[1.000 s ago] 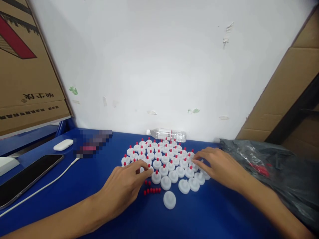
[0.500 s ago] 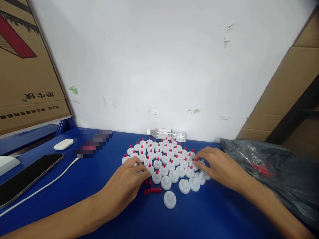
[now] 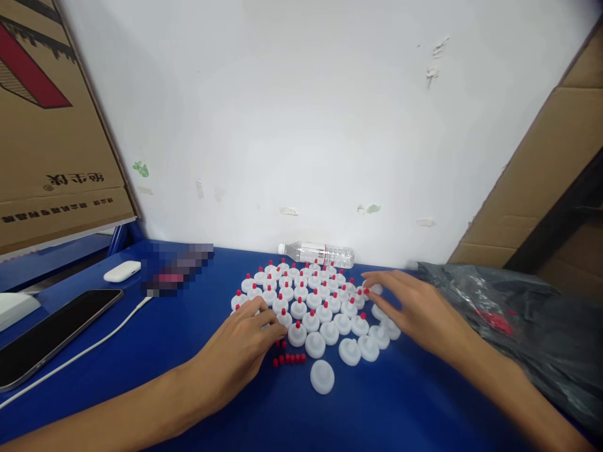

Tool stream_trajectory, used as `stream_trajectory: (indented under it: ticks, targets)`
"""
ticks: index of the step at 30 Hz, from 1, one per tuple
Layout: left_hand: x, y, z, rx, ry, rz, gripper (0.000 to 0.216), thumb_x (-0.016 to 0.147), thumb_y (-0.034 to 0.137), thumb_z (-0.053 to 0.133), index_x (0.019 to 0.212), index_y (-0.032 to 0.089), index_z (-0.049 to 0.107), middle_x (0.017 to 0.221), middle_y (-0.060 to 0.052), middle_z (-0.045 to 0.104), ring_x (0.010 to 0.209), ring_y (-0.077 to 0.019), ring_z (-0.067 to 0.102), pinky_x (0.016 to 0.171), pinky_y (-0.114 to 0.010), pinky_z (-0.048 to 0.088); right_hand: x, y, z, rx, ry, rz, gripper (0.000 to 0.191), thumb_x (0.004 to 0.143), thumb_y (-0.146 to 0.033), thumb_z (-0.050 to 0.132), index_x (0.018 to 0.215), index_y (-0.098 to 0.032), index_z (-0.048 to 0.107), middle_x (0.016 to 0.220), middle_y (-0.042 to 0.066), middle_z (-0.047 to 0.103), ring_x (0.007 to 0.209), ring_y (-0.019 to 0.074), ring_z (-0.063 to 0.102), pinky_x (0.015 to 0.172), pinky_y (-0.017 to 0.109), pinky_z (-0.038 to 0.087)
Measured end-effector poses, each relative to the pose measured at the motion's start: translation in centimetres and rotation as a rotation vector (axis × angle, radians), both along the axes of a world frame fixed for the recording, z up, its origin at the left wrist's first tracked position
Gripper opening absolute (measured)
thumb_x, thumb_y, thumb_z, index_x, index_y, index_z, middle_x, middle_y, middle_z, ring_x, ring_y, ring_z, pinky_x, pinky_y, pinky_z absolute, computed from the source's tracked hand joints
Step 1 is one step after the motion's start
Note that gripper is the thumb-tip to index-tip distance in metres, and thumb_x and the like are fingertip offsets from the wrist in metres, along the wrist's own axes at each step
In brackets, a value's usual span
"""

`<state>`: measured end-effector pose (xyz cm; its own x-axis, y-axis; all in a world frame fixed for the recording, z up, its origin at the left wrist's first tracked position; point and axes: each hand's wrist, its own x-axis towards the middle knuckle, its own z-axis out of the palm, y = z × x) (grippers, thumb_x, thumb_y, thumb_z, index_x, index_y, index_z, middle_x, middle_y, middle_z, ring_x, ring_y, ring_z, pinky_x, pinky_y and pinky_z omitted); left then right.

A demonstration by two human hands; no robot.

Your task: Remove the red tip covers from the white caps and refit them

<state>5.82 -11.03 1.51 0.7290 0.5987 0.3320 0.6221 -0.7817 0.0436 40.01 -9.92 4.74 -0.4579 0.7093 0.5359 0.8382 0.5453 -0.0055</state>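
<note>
From where I stand, the person's right hand (image 3: 414, 304) has thumb and forefinger pinched around a tilted round white plastic disc with a small red cap (image 3: 377, 289), at the right edge of a crowd of similar white discs (image 3: 298, 336) on the glossy blue tabletop (image 3: 264, 420). The left hand (image 3: 245, 336) curls over the crowd's near left edge; its fingertips are hidden, so I can't tell whether it grips anything. Just beside it lie small loose red caps (image 3: 292, 358), and a clear plastic bottle (image 3: 315, 253) rests on its side behind the discs.
</note>
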Motion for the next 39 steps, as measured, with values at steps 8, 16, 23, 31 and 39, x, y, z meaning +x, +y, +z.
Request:
stream_trajectory:
  ticks: [8, 16, 23, 31, 39]
  targets:
    - [0.6, -1.1, 1.0, 0.127, -0.247, -0.079, 0.022, 0.101, 0.009, 0.05, 0.117, 0.018, 0.063, 0.093, -0.006, 0.067, 0.088, -0.0233, 0.051, 0.078, -0.039, 0.049, -2.6, -1.7, 0.7, 0.214, 0.005, 0.207, 0.013, 0.1, -0.018, 0.06, 0.113, -0.019, 0.064, 0.117, 0.007, 0.073, 0.102, 0.0226, 0.068, 0.089, 0.041, 0.052]
    - [1.2, -3.0, 1.8, 0.137, -0.311, -0.253, 0.02, 0.099, 0.022, 0.061, 0.118, 0.016, 0.06, 0.1, -0.008, 0.067, 0.091, -0.0229, 0.054, 0.083, -0.038, 0.05, -8.0, -4.9, 0.0, 0.354, -0.051, 0.462, 0.019, 0.102, -0.012, 0.052, 0.109, -0.014, 0.069, 0.115, 0.007, 0.075, 0.096, 0.0196, 0.068, 0.091, 0.037, 0.05]
    - [1.5, -3.0, 1.7, 0.116, -0.327, -0.28, 0.01, 0.097, 0.007, 0.054, 0.102, 0.015, 0.058, 0.087, -0.006, 0.063, 0.08, -0.0197, 0.049, 0.072, -0.035, 0.046, -9.5, -5.3, -0.6, 0.301, -0.017, 0.492, 0.02, 0.1, -0.012, 0.055, 0.114, -0.01, 0.069, 0.115, 0.01, 0.074, 0.097, 0.0218, 0.067, 0.089, 0.035, 0.054]
    - [1.7, -2.8, 1.7, 0.102, -0.293, -0.279, 0.01, 0.097, 0.008, 0.051, 0.092, 0.017, 0.052, 0.082, -0.004, 0.058, 0.075, -0.0187, 0.046, 0.067, -0.032, 0.041, -10.1, -5.4, -0.8, 0.326, -0.009, 0.535, 0.016, 0.101, -0.015, 0.058, 0.108, -0.008, 0.07, 0.101, 0.008, 0.076, 0.087, 0.019, 0.069, 0.083, 0.033, 0.057]
    - [0.8, -2.6, 2.1, 0.053, -0.368, -0.338, 0.022, 0.096, 0.002, 0.036, 0.083, 0.02, 0.043, 0.072, -0.001, 0.05, 0.069, -0.018, 0.04, 0.068, -0.038, 0.033, -5.6, -3.0, 0.6, 0.461, -0.116, 0.424, 0.027, 0.103, -0.007, 0.044, 0.115, -0.013, 0.067, 0.123, 0.009, 0.075, 0.098, 0.0181, 0.071, 0.09, 0.038, 0.053]
